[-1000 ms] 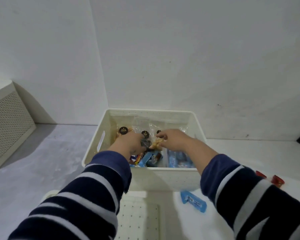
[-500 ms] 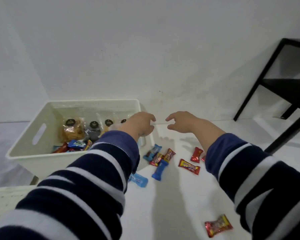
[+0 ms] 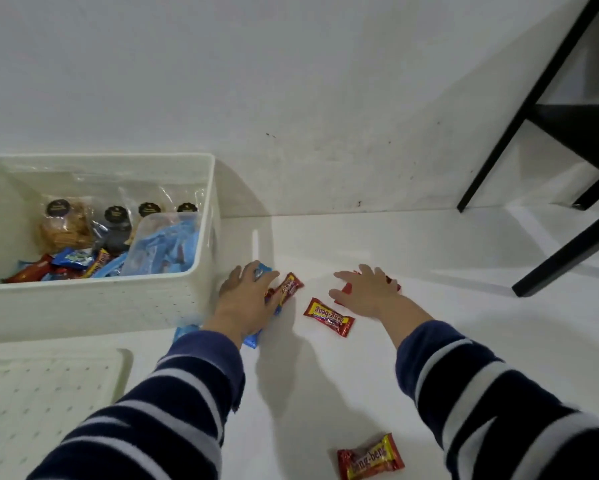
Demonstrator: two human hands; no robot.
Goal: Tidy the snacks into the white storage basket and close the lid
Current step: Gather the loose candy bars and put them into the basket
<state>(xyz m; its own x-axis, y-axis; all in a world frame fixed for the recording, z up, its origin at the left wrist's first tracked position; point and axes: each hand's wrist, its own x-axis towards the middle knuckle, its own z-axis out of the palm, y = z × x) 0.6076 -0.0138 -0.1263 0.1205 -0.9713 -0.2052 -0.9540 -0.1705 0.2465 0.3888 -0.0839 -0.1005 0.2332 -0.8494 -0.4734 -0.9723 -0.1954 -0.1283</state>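
Snacks lie loose on the white table [image 3: 429, 341] at the basket's [image 3: 83, 306] three o'clock. Left hand [image 3: 246, 299] presses flat on blue and red bars [image 3: 291, 287]; right hand [image 3: 367, 292], fingers spread, covers red wrappers [image 3: 393, 284]. Lid [image 3: 49, 386] lies at seven o'clock.

Surface: white table [image 3: 429, 358]
Far left: white storage basket [image 3: 94, 306]
Near left: lid [image 3: 42, 393], lying flat
Middle: red snack [image 3: 329, 317]; blue snacks [image 3: 253, 337] beside the basket
Near: red-yellow snack [image 3: 370, 457]
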